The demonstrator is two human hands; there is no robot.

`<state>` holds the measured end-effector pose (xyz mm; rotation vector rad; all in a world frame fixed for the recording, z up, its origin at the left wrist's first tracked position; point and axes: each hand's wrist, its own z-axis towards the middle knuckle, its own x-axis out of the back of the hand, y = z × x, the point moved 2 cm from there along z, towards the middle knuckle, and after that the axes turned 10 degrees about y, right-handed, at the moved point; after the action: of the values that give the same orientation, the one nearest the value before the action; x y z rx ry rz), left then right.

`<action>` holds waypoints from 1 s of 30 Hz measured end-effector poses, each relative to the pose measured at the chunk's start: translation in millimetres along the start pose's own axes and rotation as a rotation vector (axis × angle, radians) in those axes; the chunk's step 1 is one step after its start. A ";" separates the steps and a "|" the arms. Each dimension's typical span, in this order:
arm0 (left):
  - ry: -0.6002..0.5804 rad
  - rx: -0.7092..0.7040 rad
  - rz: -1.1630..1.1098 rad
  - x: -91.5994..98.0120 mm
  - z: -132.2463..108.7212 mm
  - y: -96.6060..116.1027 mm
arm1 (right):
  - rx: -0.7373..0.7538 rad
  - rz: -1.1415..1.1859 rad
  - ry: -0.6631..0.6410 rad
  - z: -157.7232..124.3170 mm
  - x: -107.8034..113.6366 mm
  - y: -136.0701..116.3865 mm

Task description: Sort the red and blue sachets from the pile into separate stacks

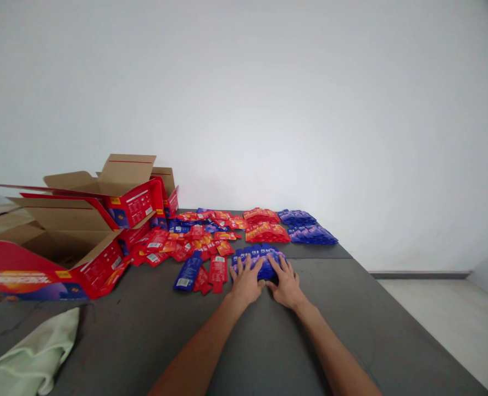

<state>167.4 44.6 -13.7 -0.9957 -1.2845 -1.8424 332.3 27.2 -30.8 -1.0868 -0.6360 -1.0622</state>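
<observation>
A row of overlapping blue packets (pixel 257 253) lies on the grey table in front of me. My left hand (pixel 246 279) rests on its left part with the fingers spread. On its right part lies my right hand (pixel 286 283), fingers also apart, the two thumbs close together at the near edge. Just left of the row are a loose blue packet (pixel 188 271) and a red packet (pixel 218 270). Beyond it, rows of red packets (pixel 267 232) and blue packets (pixel 313 234) lie side by side.
Open red boxes (pixel 137 204) with brown flaps stand at the left, one box (pixel 79 275) nearer. A mixed heap of red and blue packets (pixel 194 231) spreads beside them. A pale green cloth (pixel 42 352) lies at the front left. The table's right edge borders the floor.
</observation>
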 end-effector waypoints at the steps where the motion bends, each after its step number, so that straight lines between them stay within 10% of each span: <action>1: 0.009 -0.003 0.003 -1.9 0.2 -0.9 | 0.009 0.002 0.004 1.0 -2.4 2.3; 30: 0.019 -0.022 0.044 -27.6 10.9 25.1 | 0.226 0.168 0.127 14.2 4.7 41.9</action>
<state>204.4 50.4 -24.3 -1.0079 -1.2235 -1.8322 373.6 42.2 -37.9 -0.8536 -0.5389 -0.8838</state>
